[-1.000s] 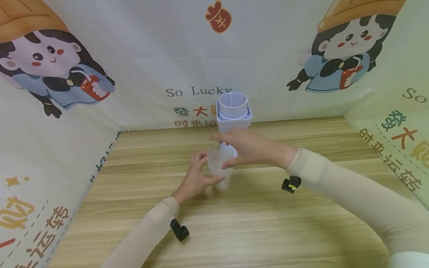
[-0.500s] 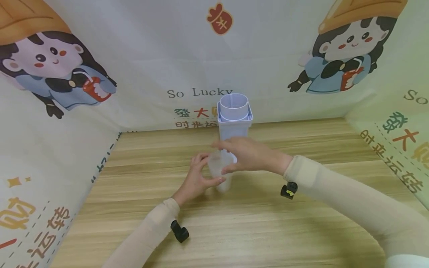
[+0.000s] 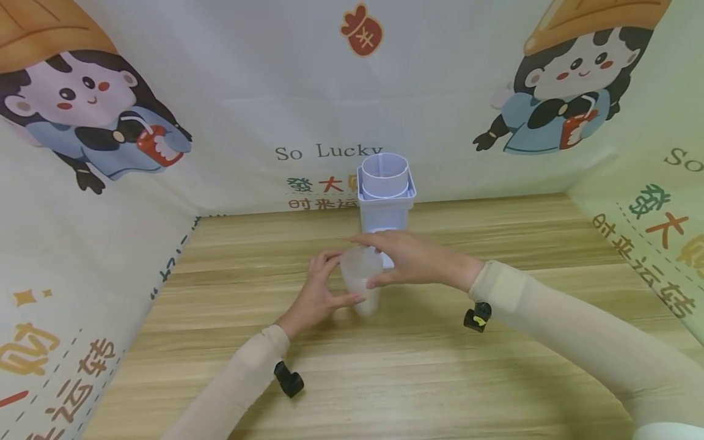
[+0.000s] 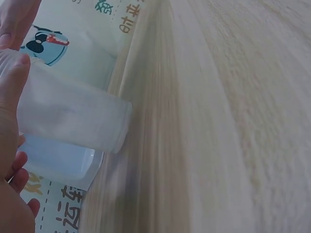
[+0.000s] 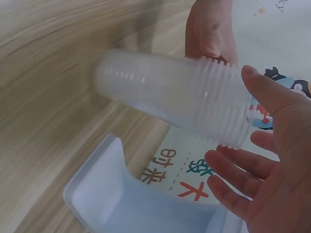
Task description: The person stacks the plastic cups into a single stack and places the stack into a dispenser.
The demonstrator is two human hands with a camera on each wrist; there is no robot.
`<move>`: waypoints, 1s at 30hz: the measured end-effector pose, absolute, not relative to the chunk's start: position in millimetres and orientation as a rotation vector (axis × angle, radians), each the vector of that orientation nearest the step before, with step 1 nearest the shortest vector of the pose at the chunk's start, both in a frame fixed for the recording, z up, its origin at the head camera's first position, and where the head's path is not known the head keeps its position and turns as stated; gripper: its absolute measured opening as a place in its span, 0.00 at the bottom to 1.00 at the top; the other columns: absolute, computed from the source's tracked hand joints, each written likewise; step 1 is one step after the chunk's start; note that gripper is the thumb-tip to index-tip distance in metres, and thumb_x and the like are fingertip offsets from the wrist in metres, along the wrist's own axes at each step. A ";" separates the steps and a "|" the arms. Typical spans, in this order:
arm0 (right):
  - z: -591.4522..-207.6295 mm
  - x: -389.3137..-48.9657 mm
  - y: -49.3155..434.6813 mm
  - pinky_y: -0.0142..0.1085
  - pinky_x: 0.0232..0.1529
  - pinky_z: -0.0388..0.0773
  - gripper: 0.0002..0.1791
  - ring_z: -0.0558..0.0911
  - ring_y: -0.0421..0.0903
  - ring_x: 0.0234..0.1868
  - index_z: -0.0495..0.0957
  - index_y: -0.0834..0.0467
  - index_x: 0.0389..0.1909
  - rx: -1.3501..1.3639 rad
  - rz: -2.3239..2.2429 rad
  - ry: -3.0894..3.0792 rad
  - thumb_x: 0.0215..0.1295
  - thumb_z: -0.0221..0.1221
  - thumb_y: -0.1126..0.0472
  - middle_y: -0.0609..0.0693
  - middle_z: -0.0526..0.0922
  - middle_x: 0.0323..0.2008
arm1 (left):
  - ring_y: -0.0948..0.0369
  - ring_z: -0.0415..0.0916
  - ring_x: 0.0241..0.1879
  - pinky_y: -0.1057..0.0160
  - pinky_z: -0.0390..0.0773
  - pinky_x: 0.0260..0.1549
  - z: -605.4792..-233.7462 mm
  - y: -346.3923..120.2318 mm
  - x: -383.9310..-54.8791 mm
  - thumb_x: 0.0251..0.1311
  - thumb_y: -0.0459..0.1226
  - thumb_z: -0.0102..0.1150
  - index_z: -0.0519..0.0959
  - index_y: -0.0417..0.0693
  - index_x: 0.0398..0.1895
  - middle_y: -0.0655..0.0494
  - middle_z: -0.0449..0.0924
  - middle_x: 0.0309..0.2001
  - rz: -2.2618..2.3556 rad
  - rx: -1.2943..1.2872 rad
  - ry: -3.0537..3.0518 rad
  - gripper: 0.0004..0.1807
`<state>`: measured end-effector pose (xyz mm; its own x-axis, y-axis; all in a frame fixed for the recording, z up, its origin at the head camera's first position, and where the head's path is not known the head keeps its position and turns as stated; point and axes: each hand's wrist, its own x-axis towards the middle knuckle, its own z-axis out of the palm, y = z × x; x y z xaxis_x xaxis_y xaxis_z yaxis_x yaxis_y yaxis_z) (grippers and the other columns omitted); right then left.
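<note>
A stack of clear plastic cups stands nearly upright at the middle of the table, its ribbed rims bunched at the top in the right wrist view. My left hand grips the stack from the left, thumb across its near side. From the right, my right hand holds the top of the stack around the rims between thumb and fingers. Just behind is a pale blue cup holder with a round tube rising from its square top. My right hand hides the holder's lower part.
The wood-grain table reaches back to a printed cloth that hangs behind and on both sides. Black cameras sit at each wrist, such as the left camera.
My right hand has come down and toward me from in front of the holder onto the rims of the cups. My left hand stays at the stack, shifted barely to the left.
</note>
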<state>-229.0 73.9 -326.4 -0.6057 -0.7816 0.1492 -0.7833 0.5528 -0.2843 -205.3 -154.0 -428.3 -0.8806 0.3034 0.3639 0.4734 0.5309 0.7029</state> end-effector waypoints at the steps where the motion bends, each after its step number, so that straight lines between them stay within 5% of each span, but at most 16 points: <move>1: -327.3 -229.0 74.5 0.48 0.64 0.75 0.44 0.78 0.51 0.64 0.64 0.54 0.72 1.390 0.518 -2.766 0.58 0.68 0.42 0.54 0.76 0.66 | 0.46 0.58 0.64 0.40 0.62 0.63 -428.3 -154.5 -205.2 0.41 0.41 0.80 0.75 0.42 0.60 0.45 0.67 0.63 -1.264 -0.658 -2.567 0.39; 13: -324.3 -227.8 81.6 0.45 0.55 0.80 0.42 0.82 0.50 0.53 0.68 0.59 0.68 1.339 0.686 -2.655 0.55 0.71 0.47 0.55 0.82 0.56 | 0.46 0.57 0.65 0.41 0.62 0.65 -407.5 -152.0 -205.4 0.44 0.42 0.79 0.79 0.42 0.55 0.44 0.67 0.64 -1.246 -0.670 -2.564 0.33; 30: -220.9 -230.8 98.1 0.42 0.56 0.79 0.41 0.84 0.49 0.50 0.69 0.57 0.67 1.156 0.782 -2.447 0.53 0.73 0.50 0.54 0.86 0.49 | 0.50 0.56 0.64 0.46 0.61 0.62 -281.7 -134.6 -228.0 0.45 0.44 0.77 0.80 0.44 0.57 0.47 0.68 0.64 -1.049 -0.794 -2.448 0.33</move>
<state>-230.8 98.1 -220.9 -0.6197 -0.6061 0.4986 -0.7829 0.5220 -0.3386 -228.0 -134.6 -281.7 -0.7771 0.3534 0.5208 0.6208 0.5663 0.5421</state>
